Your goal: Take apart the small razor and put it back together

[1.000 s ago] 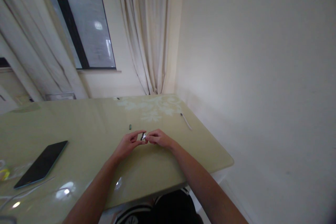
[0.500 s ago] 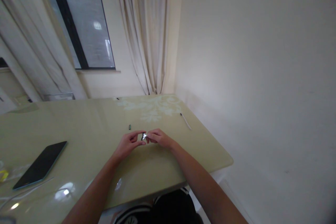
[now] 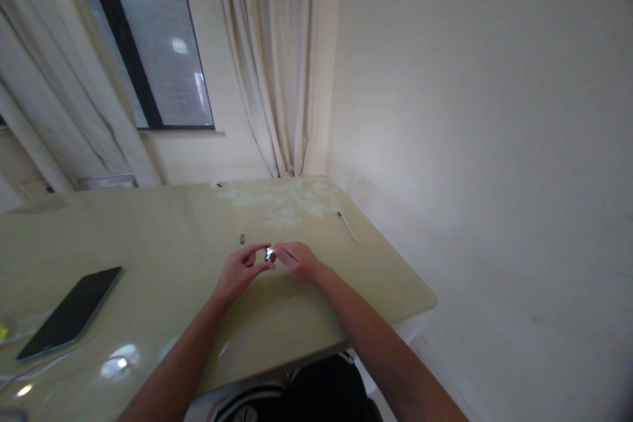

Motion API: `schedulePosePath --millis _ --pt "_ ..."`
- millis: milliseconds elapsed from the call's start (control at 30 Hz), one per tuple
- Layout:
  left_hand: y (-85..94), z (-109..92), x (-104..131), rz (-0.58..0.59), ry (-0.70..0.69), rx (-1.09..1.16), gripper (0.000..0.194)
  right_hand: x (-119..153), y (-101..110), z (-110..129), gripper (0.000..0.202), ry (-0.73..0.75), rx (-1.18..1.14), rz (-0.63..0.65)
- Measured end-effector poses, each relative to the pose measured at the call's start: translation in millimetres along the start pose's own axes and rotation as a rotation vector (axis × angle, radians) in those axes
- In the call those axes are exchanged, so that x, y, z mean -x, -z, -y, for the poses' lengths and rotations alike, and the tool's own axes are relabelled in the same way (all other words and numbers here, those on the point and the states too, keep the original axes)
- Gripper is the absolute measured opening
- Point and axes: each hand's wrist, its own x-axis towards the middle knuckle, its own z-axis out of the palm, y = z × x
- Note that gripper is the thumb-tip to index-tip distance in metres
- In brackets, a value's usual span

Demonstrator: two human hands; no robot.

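Note:
Just above the table, my left hand pinches a small shiny silver piece with a dark edge between thumb and forefinger. What kind of thing it is, I cannot make out. From the other side my right hand is closed, its fingertips at the piece's right side; whether they grip the same piece or a separate bit is hidden. Slightly beyond my left hand lies a small dark green rectangular piece.
A thin white stick with a dark end lies near the right edge of the glossy table. At left rest a black tablet and a thin pale cable. The wall stands close on the right.
The view has shifted slightly. My right fingertips have moved a little over the silver piece, and the right hand's lower fingers show less. The left hand keeps its pinch.

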Motion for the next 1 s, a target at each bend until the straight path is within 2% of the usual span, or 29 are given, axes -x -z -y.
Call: schedulePosePath --millis 200,333,533,667,767,833,1000 --pt "-0.5 -4 1 0.020 -0.021 0.033 0.071 2 0 0 0.035 0.005 0.059 -0.034" --pt "-1.0 -5 2 0.004 -0.022 0.032 0.071 0 -4 -5 0.040 0.016 -0.138 -0.033" --pt "1.2 0 -1 0.093 -0.006 0.086 0.067 -4 -8 -12 0.047 0.061 -0.458 0.006" --pt "3.6 3 -1 0.133 0.013 0.119 0.064 -4 -9 -12 0.046 0.027 -0.554 0.034" --pt "5.1 2 -1 0.149 0.014 0.108 0.064 -3 -8 -12 0.047 -0.039 -0.636 0.101" --pt "5.3 0 -1 0.147 0.017 0.074 0.063 -2 -8 -11 0.049 -0.067 -0.637 0.117" --pt "4.7 -3 0 0.085 0.028 0.025 0.065 -3 -7 -10 0.053 -0.058 -0.549 0.062"
